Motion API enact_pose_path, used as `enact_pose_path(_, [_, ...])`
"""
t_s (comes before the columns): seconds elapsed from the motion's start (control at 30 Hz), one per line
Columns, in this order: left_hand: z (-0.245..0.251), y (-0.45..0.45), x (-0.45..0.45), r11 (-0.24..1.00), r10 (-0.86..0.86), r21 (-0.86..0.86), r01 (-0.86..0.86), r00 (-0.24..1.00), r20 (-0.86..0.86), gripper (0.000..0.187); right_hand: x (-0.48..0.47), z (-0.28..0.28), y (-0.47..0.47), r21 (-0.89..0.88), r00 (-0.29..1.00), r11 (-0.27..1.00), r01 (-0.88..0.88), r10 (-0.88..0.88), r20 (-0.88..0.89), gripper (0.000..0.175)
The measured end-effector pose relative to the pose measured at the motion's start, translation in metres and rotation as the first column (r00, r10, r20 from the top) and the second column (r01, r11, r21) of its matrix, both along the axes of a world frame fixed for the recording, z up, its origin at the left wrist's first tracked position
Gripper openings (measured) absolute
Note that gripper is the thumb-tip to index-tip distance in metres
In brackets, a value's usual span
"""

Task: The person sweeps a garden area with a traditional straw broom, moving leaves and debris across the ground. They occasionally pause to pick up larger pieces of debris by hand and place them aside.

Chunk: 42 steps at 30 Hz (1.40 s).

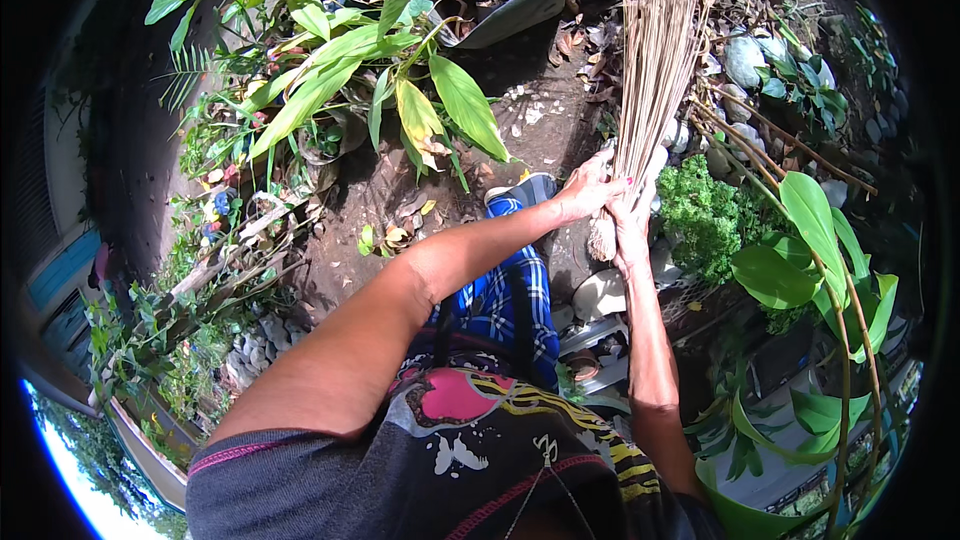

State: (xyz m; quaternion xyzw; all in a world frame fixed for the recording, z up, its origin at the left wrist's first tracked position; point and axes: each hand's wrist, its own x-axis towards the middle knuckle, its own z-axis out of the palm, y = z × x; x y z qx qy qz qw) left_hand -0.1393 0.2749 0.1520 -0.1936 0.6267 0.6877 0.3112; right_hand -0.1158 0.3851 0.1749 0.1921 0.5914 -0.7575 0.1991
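A stick broom [656, 67] of thin dry ribs stretches away from me over the ground, its bristles spread at the far end. Its narrow butt end [601, 238] points back towards me. My left hand [588, 186] grips the broom from the left side, just above the butt. Close beside it, my right hand [632, 229] is wrapped around the same narrow part from the right. Some of the right fingers are hidden behind the ribs.
Broad-leaved plants [397, 82] grow on the left of the dirt path [352, 240]. A bent dark sheet or container [510, 15] lies ahead. To the right are pale stones [744, 60], a curly green plant [697, 217], thin sticks [787, 135] and tall leafy stems [832, 277].
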Motion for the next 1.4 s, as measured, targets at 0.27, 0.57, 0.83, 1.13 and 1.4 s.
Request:
enact_pose_path(0.27, [0.000, -0.039, 0.092, 0.997, -0.075, 0.022, 0.074, 0.996, 0.044, 0.060, 0.081, 0.017, -0.013, -0.172, 0.920, 0.966, -0.194, 0.240, 0.309, 0.066])
enact_pose_path(0.57, [0.019, -0.113, 0.196, 0.980, 0.076, 0.147, -0.133, 0.938, 0.338, 0.031, 0.152, 0.011, -0.071, -0.328, 0.676, 0.833, -0.446, 0.554, 0.486, 0.062])
enact_pose_path(0.83, [0.011, -0.136, 0.321, 0.787, 0.570, 0.037, -0.616, 0.749, 0.338, 0.030, 0.217, -0.013, -0.117, -0.631, 0.387, 0.615, -0.473, 0.789, 0.478, 0.032])
enact_pose_path(1.13, [-0.064, -0.117, 0.280, 0.813, 0.562, -0.091, -0.576, 0.732, 0.384, 0.032, 0.193, -0.055, -0.116, -0.462, 0.571, 0.795, -0.393, 0.605, 0.555, 0.037])
enact_pose_path(1.4, [-0.035, -0.016, 0.261, 0.815, 0.547, -0.241, -0.527, 0.837, 0.018, 0.067, 0.183, 0.003, -0.031, -0.172, 0.678, 0.794, -0.582, 0.591, 0.436, 0.038])
